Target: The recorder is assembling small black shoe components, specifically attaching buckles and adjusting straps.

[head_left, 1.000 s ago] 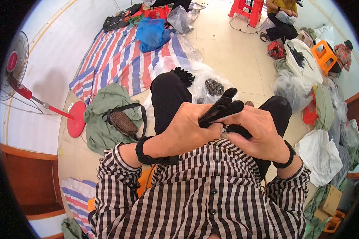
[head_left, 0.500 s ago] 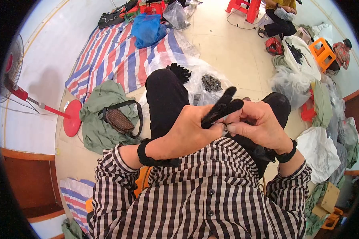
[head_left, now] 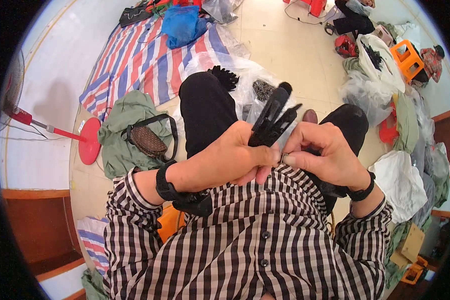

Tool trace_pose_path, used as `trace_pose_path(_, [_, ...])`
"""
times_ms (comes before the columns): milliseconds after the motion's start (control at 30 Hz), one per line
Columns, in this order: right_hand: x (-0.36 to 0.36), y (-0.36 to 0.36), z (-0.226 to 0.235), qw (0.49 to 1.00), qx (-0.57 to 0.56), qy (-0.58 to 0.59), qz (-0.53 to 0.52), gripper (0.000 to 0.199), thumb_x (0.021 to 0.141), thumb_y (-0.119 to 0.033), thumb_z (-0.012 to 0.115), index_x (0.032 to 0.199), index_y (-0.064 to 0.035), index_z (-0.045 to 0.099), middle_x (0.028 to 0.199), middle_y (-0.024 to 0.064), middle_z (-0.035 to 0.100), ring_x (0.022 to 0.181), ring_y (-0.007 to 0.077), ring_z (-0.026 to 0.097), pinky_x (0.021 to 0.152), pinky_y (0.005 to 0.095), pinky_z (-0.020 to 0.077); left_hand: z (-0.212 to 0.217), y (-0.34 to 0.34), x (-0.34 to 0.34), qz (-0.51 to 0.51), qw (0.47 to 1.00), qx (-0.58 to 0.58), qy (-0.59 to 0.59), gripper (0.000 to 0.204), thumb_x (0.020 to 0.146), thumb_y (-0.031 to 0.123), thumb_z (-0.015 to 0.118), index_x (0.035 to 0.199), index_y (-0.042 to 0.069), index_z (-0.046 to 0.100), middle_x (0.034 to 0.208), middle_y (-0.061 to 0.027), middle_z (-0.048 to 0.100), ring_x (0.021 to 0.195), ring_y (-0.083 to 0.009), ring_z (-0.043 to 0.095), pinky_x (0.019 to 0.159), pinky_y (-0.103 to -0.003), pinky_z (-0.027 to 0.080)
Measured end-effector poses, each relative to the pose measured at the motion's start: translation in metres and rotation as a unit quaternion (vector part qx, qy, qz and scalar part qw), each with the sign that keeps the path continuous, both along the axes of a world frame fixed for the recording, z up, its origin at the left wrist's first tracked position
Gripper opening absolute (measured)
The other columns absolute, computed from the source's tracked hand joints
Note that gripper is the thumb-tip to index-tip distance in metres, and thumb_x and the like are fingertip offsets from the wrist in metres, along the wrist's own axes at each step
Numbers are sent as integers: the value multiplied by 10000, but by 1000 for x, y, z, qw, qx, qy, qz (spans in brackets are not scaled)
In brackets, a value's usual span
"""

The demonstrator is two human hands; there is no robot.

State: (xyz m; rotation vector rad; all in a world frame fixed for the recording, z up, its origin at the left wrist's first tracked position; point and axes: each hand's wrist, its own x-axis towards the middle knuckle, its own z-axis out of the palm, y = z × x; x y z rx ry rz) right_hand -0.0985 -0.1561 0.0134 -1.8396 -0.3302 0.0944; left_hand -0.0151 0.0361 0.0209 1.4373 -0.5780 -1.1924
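Note:
Above my lap, my left hand (head_left: 237, 157) is closed around several black fuzzy strips (head_left: 272, 117) with rounded ends, which stick up past its thumb side. Close beside it, my right hand (head_left: 327, 155) pinches thumb against forefinger at the left fingertips. A small dark, shiny bit shows between the two pinches; its kind is too small to tell. On a clear plastic sheet (head_left: 197, 62) beyond my knees lie a bunch of similar black strips (head_left: 224, 77) and a heap of small dark pieces (head_left: 263, 90).
A green cloth (head_left: 115, 132) with a brown pouch (head_left: 148, 141) lies left, near a red fan base (head_left: 89, 141). Striped sheeting (head_left: 135, 65) and a blue bag (head_left: 182, 27) lie farther off. At right are plastic bags (head_left: 365, 97), an orange stool (head_left: 407, 60) and white cloth (head_left: 397, 185).
My left hand has turned, so the strips point more upright and spread apart. Its lower fingers now show beneath. The right hand keeps its pinch. The whole view has shifted slightly.

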Motion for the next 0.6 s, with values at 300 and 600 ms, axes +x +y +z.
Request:
trace_pose_path(300, [0,-8,-6,991,94,97,-11,83,813,-42,621,834,-1,551,709,-23,549,624,47,488,584,200,401,-8,1,-1,13,1000,-12,5,141,875,165,547,813,42,576,575,-33,566,368,-29,395,343,-180,261])
trace_pose_path(600, [0,-7,1,972,-138,-188,3,227,714,-86,698,889,0,582,805,111,603,715,252,598,638,299,459,-2,0,-5,31,997,-57,30,129,890,144,522,828,44,575,574,-22,566,392,-27,413,354,-180,284])
